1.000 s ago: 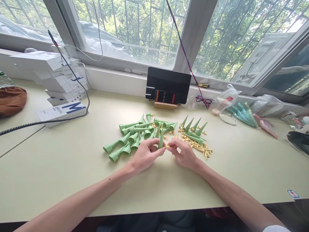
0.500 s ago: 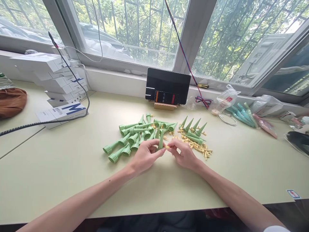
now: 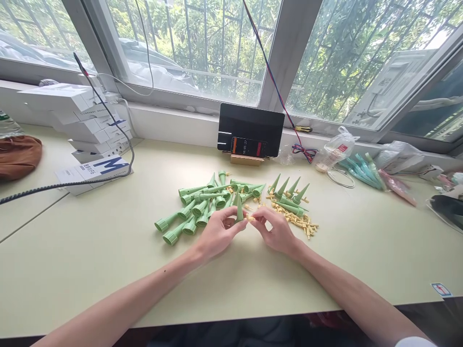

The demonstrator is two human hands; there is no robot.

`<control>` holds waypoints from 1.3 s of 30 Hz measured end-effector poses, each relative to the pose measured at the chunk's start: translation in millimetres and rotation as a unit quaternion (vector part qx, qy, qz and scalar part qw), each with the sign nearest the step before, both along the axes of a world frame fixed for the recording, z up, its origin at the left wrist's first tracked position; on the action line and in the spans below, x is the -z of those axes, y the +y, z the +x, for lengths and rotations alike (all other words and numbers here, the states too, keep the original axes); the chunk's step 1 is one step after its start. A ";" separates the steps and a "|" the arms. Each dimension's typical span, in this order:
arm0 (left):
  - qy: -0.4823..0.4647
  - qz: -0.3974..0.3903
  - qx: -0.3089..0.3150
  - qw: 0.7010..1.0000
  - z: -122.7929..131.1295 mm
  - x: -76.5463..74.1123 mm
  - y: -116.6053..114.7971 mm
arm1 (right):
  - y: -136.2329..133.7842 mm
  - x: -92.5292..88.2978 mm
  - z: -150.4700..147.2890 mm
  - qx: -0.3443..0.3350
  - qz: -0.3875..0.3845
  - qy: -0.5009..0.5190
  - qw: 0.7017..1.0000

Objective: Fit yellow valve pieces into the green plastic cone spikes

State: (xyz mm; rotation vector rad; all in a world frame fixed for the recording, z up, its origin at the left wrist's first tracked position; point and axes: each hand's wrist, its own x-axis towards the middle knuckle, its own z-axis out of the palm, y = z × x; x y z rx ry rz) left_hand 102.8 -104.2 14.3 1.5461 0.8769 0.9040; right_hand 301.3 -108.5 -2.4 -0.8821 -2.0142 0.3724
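My left hand (image 3: 219, 232) is closed around a green plastic spike (image 3: 239, 211), its pointed tip up. Between the fingertips of my right hand (image 3: 275, 228) is a small yellow plastic piece (image 3: 249, 218), close against the spike's side; whether it sits in the spike I cannot tell. To the left lies a heap of green spikes (image 3: 200, 207) with round hollow ends. Beyond my right hand, several spikes stand upright (image 3: 282, 187), some with yellow pieces sticking out. A pile of loose yellow pieces (image 3: 302, 223) lies beside them.
A phone showing a timer (image 3: 249, 147) leans on a black tablet (image 3: 251, 125) at the back. White boxes (image 3: 97, 123) are stacked at the left, a black cable (image 3: 65, 185) crossing before them. Plastic bags (image 3: 336, 149) and teal packets (image 3: 363, 171) lie at the right.
The spike in my left hand has shifted slightly to the left and stands more upright. My right hand stays at its side with the yellow piece. The view has moved slightly.
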 end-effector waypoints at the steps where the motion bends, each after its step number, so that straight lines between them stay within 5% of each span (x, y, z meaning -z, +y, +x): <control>1: 0.000 -0.014 0.004 1.000 0.0 0.4 0.3 | -0.6 -0.2 -0.4 0.003 0.010 0.004 1.000; 19: -0.072 -0.092 0.067 0.991 3.0 8.0 2.1 | -2.4 4.5 -4.4 -0.004 0.131 0.006 0.991; 24: 0.032 0.008 0.027 0.999 0.4 8.2 -1.0 | -1.4 4.1 -2.2 0.003 0.078 0.005 0.997; 30: 0.149 0.203 0.022 0.968 -1.9 16.0 -5.4 | 1.9 6.5 1.3 0.031 0.020 0.019 0.999; 39: 0.200 0.210 0.008 0.957 -0.7 20.9 -5.3 | -5.9 1.1 -7.3 -0.006 0.017 0.011 1.000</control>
